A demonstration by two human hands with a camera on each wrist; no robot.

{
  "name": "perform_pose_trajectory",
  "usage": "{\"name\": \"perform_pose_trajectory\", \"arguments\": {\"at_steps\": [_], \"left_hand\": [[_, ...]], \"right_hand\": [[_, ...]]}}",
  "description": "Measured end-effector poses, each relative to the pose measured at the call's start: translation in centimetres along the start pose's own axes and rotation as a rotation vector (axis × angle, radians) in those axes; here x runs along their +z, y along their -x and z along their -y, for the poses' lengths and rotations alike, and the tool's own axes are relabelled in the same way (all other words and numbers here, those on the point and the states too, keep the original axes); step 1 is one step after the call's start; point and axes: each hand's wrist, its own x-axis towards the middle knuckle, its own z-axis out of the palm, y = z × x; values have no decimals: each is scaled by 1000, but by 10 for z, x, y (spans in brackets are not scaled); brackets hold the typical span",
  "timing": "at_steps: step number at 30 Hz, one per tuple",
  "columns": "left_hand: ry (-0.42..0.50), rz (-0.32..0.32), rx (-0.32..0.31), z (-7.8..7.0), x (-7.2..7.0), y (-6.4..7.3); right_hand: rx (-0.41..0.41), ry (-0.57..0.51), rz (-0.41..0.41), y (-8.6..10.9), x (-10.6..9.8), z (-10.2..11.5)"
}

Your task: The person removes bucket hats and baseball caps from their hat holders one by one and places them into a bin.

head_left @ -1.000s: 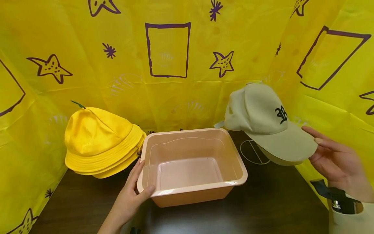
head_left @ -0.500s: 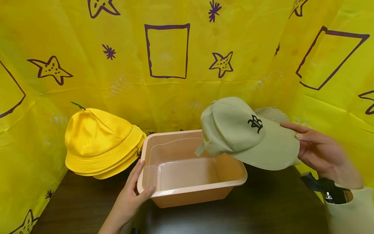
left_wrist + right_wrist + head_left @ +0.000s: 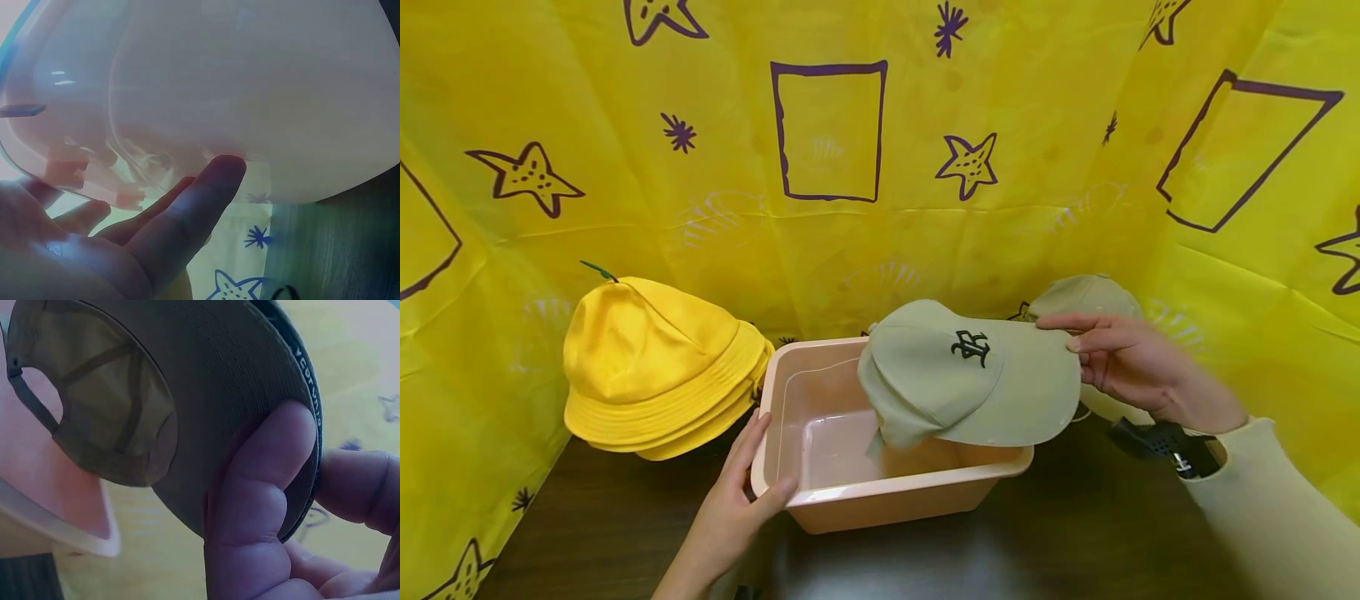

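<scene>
A pale green baseball cap [image 3: 925, 367] with a dark embroidered letter hangs over the right half of a peach plastic basin [image 3: 895, 504]. My right hand [image 3: 1138, 371] pinches it by the brim, thumb on one face and fingers on the other. The right wrist view shows the cap's hollow underside and back strap [image 3: 34, 400]. My left hand [image 3: 741, 492] grips the basin's front left corner, thumb at the front rim and fingers along the left side. In the left wrist view, the thumb [image 3: 212, 187] lies against the translucent basin wall [image 3: 281, 112].
Several stacked yellow bucket hats [image 3: 655, 367], the top one with a green stem, stand left of the basin. Behind my right hand sits another pale cap [image 3: 1082, 296]. Yellow patterned cloth [image 3: 827, 258] walls in the dark table [image 3: 625, 525] at the back and sides.
My right hand has carried the cap left and down from the right side to over the basin, uncovering another cap behind. My left hand and the basin have stayed put.
</scene>
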Motion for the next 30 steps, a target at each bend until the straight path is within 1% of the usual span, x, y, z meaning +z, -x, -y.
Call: {"name": "perform_pose_trajectory", "arguments": {"at_steps": [4, 7, 11, 13, 18, 22, 25, 30], "left_hand": [[-14, -10, 4, -1, 0, 0], [-16, -15, 6, -1, 0, 0], [-10, -5, -3, -1, 0, 0], [-7, -3, -4, -1, 0, 0], [-2, -12, -7, -1, 0, 1], [7, -7, -25, -1, -1, 1], [20, 2, -41, -1, -1, 1], [50, 11, -58, 0, 0, -1]], "right_hand": [[77, 100, -103, -21, 3, -6], [132, 159, -162, -36, 7, -10], [210, 222, -241, -53, 12, -16], [248, 253, -268, -62, 14, -20], [325, 349, -291, -83, 21, -31], [385, 404, -299, -99, 27, -42], [426, 424, -294, -111, 31, -52], [495, 463, -261, -127, 33, -63]]}}
